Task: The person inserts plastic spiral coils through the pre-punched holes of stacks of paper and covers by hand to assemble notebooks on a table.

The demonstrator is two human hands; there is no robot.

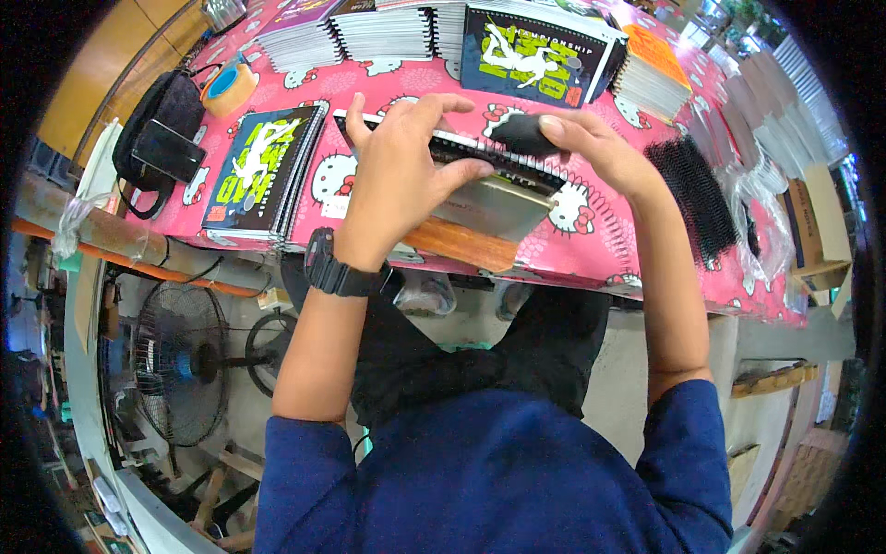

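Note:
My left hand (397, 171) grips a black-covered notebook (503, 164) held with its punched edge up, thumb on the near side and fingers over the far side. A black spiral coil (604, 217) sticks out past the notebook's right end. In my right hand (600, 152) is a dark rounded pad (522, 135), pinched under the thumb against the notebook's top edge; its exact kind is unclear. Below the notebook, a grey metal plate (503, 208) stands on a brown wooden block (461, 244) at the table's near edge.
Finished-looking spiral notebooks (263, 171) lie left on the pink patterned table (369, 83). More notebook stacks (388, 37) line the back. Loose black coils (692, 198) and clear plastic (766, 222) lie right. A black pouch (152, 120), phone (169, 151) and tape roll (229, 88) sit far left.

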